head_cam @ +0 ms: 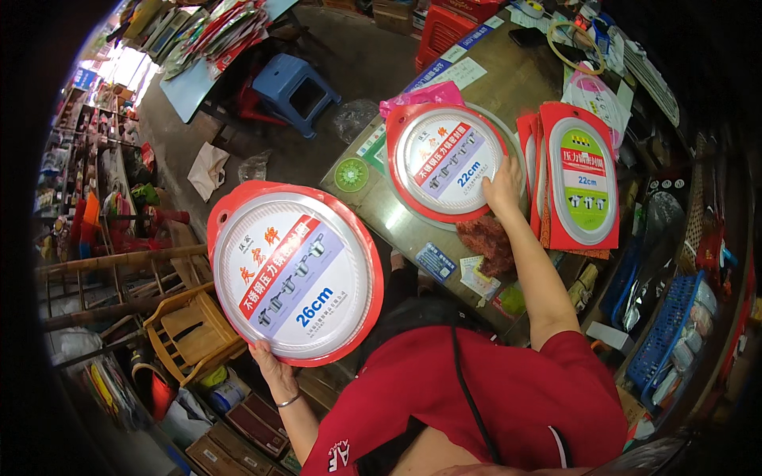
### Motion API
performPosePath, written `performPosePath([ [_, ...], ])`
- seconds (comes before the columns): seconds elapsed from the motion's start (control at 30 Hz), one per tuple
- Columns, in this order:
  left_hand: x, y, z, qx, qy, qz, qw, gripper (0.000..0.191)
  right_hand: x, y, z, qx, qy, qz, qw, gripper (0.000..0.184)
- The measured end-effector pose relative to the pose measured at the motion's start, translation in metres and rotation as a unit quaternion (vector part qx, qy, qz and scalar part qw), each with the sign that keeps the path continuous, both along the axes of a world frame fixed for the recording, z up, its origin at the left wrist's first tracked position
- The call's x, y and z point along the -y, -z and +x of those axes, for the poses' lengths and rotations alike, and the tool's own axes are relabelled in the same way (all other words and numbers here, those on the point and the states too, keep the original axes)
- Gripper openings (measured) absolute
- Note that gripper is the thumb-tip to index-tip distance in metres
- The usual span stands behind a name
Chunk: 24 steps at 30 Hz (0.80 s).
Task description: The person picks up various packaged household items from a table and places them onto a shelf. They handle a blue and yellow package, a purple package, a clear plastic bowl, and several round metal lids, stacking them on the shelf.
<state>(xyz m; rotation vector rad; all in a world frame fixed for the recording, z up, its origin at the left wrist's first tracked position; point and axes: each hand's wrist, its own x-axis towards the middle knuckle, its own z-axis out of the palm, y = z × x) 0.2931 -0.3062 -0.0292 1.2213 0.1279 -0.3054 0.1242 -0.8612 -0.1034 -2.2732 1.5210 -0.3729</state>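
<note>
My left hand [272, 368] grips the lower rim of a large round pack [292, 271], a pressure-cooker sealing ring on red card, held tilted off the table's near left side. My right hand [505, 185] holds the right edge of a smaller round sealing-ring pack [449, 163] over the glass-topped table. A larger pale round item [517, 143] shows partly from beneath this pack; its kind is hidden. To the right stands a row of red-card packs, the front one an oval sealing-ring pack [583, 178]. A dark red cloth [487, 241] lies below my right hand.
On the table are a green round coaster [352, 174], a pink plastic bag [422, 98] and a yellow ring [574, 47]. Beyond the edge stand a blue stool [294, 89] and a wooden chair [190, 333]. A blue basket [664, 333] sits at right.
</note>
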Motion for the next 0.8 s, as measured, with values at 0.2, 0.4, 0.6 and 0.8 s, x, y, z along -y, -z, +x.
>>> performPosePath([
  [0.2,-0.010,0.001,-0.032,-0.036,-0.051,-0.099,0.993,0.038,0.024,0.036,-0.009,-0.061,0.040,0.026,0.997,0.060],
  [0.4,-0.006,0.010,-0.047,0.050,-0.159,-0.087,0.982,0.063,0.042,0.047,-0.008,-0.045,0.031,-0.111,0.992,0.076],
  [0.6,-0.008,0.019,-0.041,0.111,-0.168,-0.131,0.971,0.073,-0.065,-0.002,0.069,0.300,-0.270,0.365,0.839,0.061],
  [0.8,0.005,0.006,-0.063,0.078,-0.290,-0.105,0.948,0.056,-0.253,-0.053,0.116,0.336,-0.367,0.703,0.508,0.084],
])
